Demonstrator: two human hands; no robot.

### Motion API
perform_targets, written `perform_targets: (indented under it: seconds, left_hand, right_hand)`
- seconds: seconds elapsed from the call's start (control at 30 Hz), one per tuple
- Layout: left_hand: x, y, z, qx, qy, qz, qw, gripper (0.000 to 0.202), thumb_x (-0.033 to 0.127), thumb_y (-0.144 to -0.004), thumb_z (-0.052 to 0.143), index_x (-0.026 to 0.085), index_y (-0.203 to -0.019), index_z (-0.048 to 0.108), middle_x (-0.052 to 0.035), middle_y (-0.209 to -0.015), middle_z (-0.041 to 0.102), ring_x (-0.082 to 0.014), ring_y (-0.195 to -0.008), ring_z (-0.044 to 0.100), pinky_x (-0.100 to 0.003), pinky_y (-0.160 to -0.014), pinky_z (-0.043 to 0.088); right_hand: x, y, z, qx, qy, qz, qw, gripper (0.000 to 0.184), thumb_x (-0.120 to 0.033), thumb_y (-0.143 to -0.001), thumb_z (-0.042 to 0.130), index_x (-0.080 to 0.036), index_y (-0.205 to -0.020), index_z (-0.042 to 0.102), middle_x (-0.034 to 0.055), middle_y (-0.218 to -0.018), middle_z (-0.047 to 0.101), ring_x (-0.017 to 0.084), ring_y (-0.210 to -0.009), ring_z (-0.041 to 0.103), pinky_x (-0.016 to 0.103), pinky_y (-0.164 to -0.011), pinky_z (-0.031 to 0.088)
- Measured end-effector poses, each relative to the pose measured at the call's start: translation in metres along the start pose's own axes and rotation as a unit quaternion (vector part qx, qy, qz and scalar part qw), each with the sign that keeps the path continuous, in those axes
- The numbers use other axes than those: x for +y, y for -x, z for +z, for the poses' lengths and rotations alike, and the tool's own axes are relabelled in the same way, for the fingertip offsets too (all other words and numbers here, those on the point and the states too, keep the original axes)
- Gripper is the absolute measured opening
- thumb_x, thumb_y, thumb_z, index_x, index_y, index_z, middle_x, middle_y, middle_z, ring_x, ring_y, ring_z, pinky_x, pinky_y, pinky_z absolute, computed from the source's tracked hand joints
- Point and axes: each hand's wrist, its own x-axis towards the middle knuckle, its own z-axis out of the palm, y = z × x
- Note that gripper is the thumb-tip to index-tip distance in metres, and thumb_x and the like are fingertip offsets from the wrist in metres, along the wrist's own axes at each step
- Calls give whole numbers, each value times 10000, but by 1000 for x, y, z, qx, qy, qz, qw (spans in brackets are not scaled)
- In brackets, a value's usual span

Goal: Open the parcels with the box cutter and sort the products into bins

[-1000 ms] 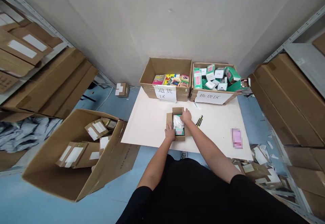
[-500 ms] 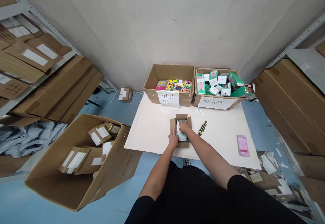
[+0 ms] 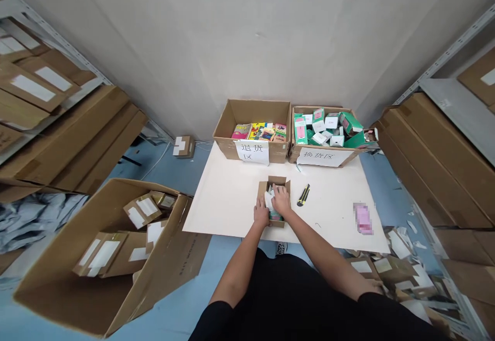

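A small open cardboard box (image 3: 276, 223) sits near the front edge of the white table, its flaps folded out. My left hand (image 3: 261, 213) grips its left side at the flap. Inside lies a green package with pink print (image 3: 275, 213), partly covered. My right hand (image 3: 281, 200) reaches into the box, its fingers closed on a white paper slip (image 3: 269, 200) above the package; the fingertips are partly hidden. To the right of the box lies a yellow and black utility knife (image 3: 303, 195).
Behind stand a carton of books (image 3: 251, 150) and a carton of green-white boxes (image 3: 325, 156), both with paper signs. A large carton of parcels (image 3: 147, 279) is at left. A blurred pink item (image 3: 363, 218) lies on the table's right. Loaded shelves flank both sides.
My right hand has drawn back slightly, and the white slip now shows larger and tilted over the green package. My left hand stays on the box. The view has shifted a little.
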Motion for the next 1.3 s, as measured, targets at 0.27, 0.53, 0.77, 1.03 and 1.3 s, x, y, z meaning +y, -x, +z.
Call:
perform_targets:
  seconds: [0.27, 0.53, 0.77, 1.03, 1.3]
  left_hand:
    - [2, 7, -7, 12, -29, 7, 999, 805, 431, -643, 962, 194, -1366, 702, -132, -1795, -66, -413, -1650, 12, -511, -1279, 294]
    - [5, 13, -8, 17, -23, 7, 1000, 740, 398, -633, 955, 193, -1305, 722, -146, -1793, -59, -432, -1642, -23, -563, -1270, 285]
    - [4, 25, 6, 59, -31, 6, 998, 447, 405, -756, 881, 234, -1159, 794, -89, -1805, 47, -409, -1650, 25, -592, -1273, 259]
    - [1, 37, 23, 120, -59, 13, 991, 531, 457, -928, 712, 279, -1427, 683, -83, -1791, 171, -380, -1653, 66, -593, -1284, 254]
    - [-28, 35, 4, 138, -64, 13, 988, 455, 424, -916, 705, 252, -1334, 760, -48, -1783, 213, -398, -1647, 94, -538, -1311, 200]
  right_hand:
    - [-18, 26, -13, 28, -6, 57, 998, 411, -399, -1034, 548, -155, -1312, 729, 172, -1139, 645, 327, -1150, 497, 411, -978, 449]
    - [-29, -7, -21, -23, 2, 95, 995, 393, -348, -964, 633, -144, -1298, 667, 201, -1360, 613, 366, -1329, 469, 518, -1146, 361]
    - [-23, 5, -10, -36, -47, 89, 994, 503, -209, -940, 560, -181, -1442, 582, 156, -1708, 338, 381, -1581, 229, 489, -1134, 425]
    - [-34, 7, -54, 92, -86, 0, 992, 502, -169, -946, 507, -212, -1432, 625, 109, -1703, 364, 357, -1608, 140, 533, -1167, 380]
    - [-8, -20, -119, 192, -104, -28, 976, 555, -185, -942, 514, -221, -1490, 596, 111, -1631, 443, 373, -1577, 202, 581, -1233, 321]
